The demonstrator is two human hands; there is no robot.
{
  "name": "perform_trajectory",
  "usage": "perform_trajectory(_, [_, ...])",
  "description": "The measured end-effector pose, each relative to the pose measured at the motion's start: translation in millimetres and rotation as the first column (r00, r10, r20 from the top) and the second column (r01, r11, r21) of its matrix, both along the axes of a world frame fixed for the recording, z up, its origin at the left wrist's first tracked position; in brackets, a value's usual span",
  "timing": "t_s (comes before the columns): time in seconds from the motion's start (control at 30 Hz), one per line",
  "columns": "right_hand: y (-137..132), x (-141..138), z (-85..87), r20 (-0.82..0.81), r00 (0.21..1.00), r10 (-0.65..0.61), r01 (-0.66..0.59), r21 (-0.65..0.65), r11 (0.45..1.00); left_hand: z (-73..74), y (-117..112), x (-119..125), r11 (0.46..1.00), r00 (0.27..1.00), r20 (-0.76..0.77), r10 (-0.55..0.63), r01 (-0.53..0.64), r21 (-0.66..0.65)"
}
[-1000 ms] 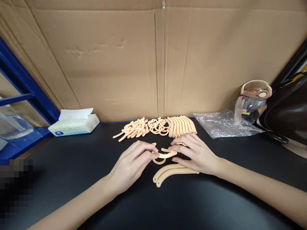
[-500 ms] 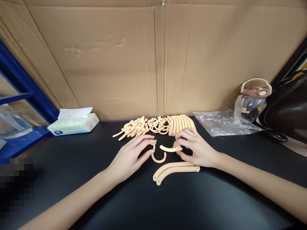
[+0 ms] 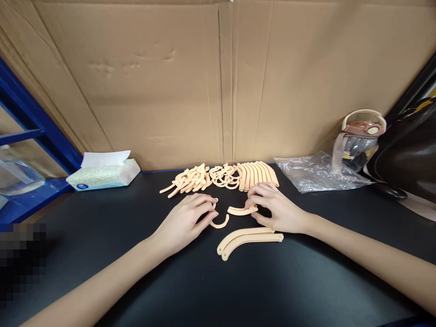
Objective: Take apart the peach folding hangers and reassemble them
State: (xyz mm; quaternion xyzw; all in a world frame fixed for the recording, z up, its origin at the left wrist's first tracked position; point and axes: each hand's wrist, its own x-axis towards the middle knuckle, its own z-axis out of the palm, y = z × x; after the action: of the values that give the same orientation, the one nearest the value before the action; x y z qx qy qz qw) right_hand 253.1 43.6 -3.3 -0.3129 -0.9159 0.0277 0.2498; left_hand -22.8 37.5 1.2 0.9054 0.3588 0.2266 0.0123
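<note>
My left hand [image 3: 185, 215] pinches one end of a beige hook [image 3: 222, 225] between thumb and fingertips; its curved part shows to the right of the fingers. My right hand [image 3: 275, 209] has thumb and fingers closed on the right end of a short curved beige strip [image 3: 236, 211]. A line runs along this strip; whether it is one piece or two I cannot tell. Hook and strip are apart. Just nearer to me, two long curved beige arms [image 3: 250, 238] with holes at their ends lie side by side on the black table [image 3: 211, 290].
Behind my hands lie a pile of beige strips [image 3: 192, 179], a heap of hooks [image 3: 225, 177] and a row of long arms [image 3: 257, 175]. A tissue pack [image 3: 104, 175] is at left. Clear plastic film [image 3: 308, 175] and a drink bottle [image 3: 359, 147] are at right, before a cardboard wall [image 3: 153, 91].
My left hand has shifted slightly left with the hook, widening the gap to the strip. The strip in my right hand has turned a little; the long arms stay put.
</note>
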Motion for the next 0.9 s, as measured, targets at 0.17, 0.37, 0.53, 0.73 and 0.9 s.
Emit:
perform_trajectory(0.17, [1.1,-0.3,-1.1,-0.007,1.000,0.003,-0.004,-0.030,1.000,4.3,-7.6,3.6,0.998,0.999,0.005,-0.055,0.055,-0.029])
perform_trajectory(0.37, [1.5,0.0,-1.8,-0.024,1.000,0.011,-0.013,-0.049,0.999,6.5,-13.6,6.5,0.963,0.969,-0.116,-0.217,0.193,-0.188])
perform_trajectory(0.53, [3.9,1.3,-4.5,-0.079,0.997,-0.015,0.011,-0.055,0.998,6.8,-11.9,6.6,0.956,0.963,-0.143,-0.229,0.195,-0.217])
perform_trajectory(0.73, [7.1,3.3,-7.1,-0.107,0.990,-0.092,0.082,-0.101,0.991,7.7,-12.2,8.1,0.962,0.967,-0.155,-0.203,0.167,-0.214])
perform_trajectory(0.9, [8.6,2.7,-8.5,-0.092,0.992,-0.080,0.073,-0.077,0.994,7.5,-11.9,9.3,0.954,0.971,-0.153,-0.183,0.138,-0.266])
